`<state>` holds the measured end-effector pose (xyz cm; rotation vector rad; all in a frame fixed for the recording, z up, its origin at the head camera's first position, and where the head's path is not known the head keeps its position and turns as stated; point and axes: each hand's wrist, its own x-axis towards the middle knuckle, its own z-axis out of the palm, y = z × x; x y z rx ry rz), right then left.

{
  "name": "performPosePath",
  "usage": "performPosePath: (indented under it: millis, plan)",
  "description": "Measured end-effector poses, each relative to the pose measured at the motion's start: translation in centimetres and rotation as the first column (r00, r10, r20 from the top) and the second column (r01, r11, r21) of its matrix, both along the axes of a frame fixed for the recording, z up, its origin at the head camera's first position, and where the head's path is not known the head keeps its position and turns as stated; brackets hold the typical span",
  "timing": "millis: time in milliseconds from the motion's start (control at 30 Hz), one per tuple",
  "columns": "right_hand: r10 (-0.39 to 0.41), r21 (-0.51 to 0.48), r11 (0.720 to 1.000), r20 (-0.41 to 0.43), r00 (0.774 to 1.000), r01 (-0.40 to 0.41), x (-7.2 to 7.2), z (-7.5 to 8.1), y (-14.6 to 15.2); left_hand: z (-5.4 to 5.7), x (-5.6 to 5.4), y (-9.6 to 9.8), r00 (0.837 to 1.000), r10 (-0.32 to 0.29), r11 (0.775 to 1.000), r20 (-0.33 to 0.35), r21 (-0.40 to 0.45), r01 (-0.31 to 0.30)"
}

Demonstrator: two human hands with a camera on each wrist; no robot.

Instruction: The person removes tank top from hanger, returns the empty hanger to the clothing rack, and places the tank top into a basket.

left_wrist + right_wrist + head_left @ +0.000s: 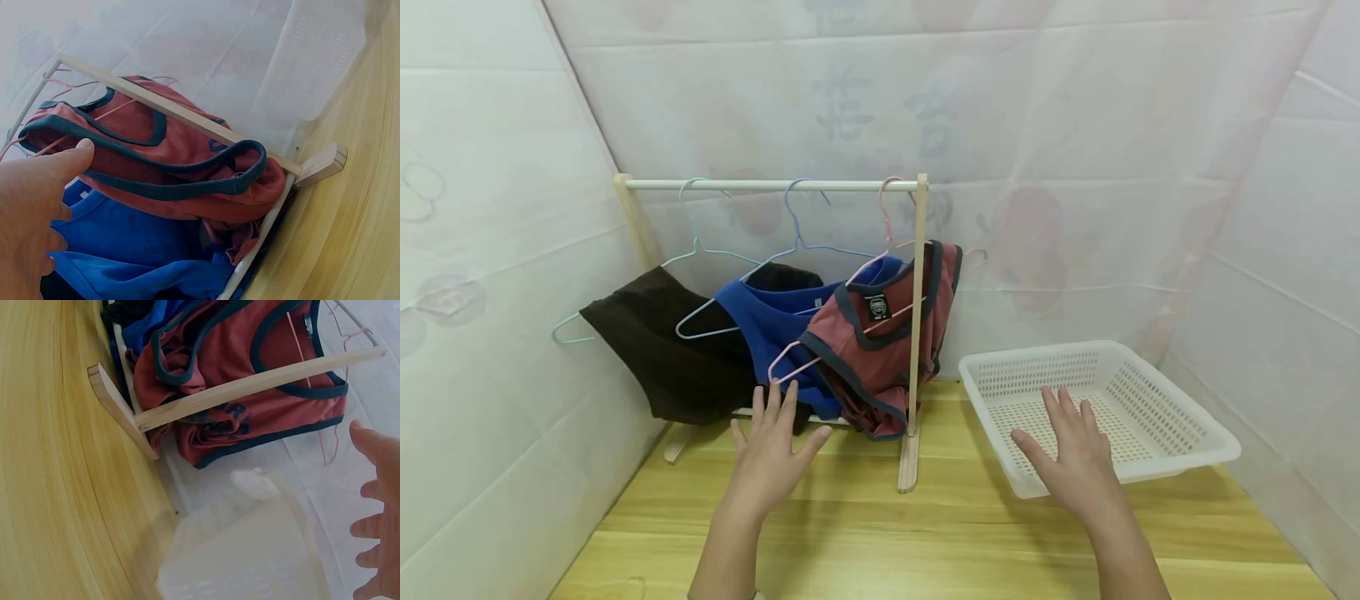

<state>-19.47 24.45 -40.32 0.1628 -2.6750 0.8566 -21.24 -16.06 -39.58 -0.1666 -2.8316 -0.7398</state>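
Observation:
My left hand (767, 454) reaches toward the garments with its fingers spread, holding nothing. Nearest to it hangs a dusty-red tank top (880, 350) with dark trim, on a pink hanger (886, 221). Left of that are a blue top (778, 312) on a blue hanger (795, 218) and a black garment (677, 350) on a pale green hanger (695, 225). In the left wrist view the left thumb overlaps the red top's trim. Over the near side of a white plastic basket (1180, 463) is my right hand (1078, 467), fingers spread and nothing in it.
The hangers hook over the white bar (850, 186) of a small rack with wooden posts (918, 308) and feet (908, 467). It stands on a wood-grain table (865, 542). White printed sheets (1112, 167) enclose the back and both sides.

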Motion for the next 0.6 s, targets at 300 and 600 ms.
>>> performPosePath:
  millis: [300, 600]
  plan:
    - [0.043, -0.044, 0.998, -0.040, 0.998, -0.045, -0.2, 0.0, -1.1, 0.3, 0.1, 0.2, 1.000, -0.008, 1.000, -0.021, 0.029, 0.009]
    - [0.176, -0.091, 0.979, -0.073, 0.982, -0.183, -2.4, 1.3, -5.1, 0.4, 0.2, 0.3, 0.999, -0.027, 0.996, 0.018, 0.089, 0.025]
